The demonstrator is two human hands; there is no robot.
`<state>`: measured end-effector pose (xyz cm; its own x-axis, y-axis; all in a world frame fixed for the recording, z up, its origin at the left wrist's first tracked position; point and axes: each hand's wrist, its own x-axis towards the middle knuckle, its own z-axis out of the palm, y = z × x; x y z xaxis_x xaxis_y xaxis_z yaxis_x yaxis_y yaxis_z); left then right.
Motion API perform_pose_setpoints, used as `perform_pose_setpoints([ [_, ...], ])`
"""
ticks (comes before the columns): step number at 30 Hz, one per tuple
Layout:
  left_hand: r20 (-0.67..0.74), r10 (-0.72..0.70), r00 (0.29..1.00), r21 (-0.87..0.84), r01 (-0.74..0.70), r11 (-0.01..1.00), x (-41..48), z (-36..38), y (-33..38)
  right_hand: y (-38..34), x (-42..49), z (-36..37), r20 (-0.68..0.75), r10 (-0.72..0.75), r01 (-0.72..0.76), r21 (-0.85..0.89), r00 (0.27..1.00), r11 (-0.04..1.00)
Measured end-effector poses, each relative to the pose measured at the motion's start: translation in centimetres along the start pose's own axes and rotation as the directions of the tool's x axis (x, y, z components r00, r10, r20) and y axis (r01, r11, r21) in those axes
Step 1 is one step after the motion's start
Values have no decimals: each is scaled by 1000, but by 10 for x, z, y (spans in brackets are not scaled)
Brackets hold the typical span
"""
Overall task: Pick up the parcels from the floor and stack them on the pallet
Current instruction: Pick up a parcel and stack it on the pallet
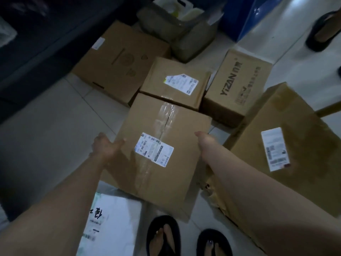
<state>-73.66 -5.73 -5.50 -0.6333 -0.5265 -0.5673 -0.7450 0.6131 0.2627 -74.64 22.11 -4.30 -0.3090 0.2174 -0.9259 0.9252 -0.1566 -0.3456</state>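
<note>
I hold a brown cardboard box [166,124], taped along its top seam and bearing a white shipping label, between both hands in front of me. My left hand [105,146] grips its left edge, thumb lying on the top face. My right hand [203,138] grips the right edge, with its fingers hidden behind the side. More parcels lie on the tiled floor: a smaller labelled box [173,84] just beyond, a box printed YIZAN [238,85] to its right, and a wide box [120,61] at the back left. I cannot make out a pallet for certain.
A big labelled carton [287,145] lies at the right and a white plastic parcel [110,224] at the lower left. Grey bags [175,32] and a blue object [241,19] sit at the back. My sandalled feet [164,235] stand below the box. Another sandal [323,32] shows top right.
</note>
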Motion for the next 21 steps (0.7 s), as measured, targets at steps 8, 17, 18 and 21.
perform_pose_setpoints([
  [8,274,-136,952,-341,229,912,22,18,-47,25,18,9,124,123,-136,102,985,986],
  [17,231,-169,958,-538,271,798,-102,-84,-30,-6,-105,-22,50,-37,39,-33,998,999],
  [18,236,-174,956,-556,280,782,-119,-102,-30,-12,-126,-23,36,-62,63,-39,997,997],
  [21,219,-200,955,-630,294,719,-172,-153,-33,-31,-188,-26,62,-154,161,-111,986,981],
])
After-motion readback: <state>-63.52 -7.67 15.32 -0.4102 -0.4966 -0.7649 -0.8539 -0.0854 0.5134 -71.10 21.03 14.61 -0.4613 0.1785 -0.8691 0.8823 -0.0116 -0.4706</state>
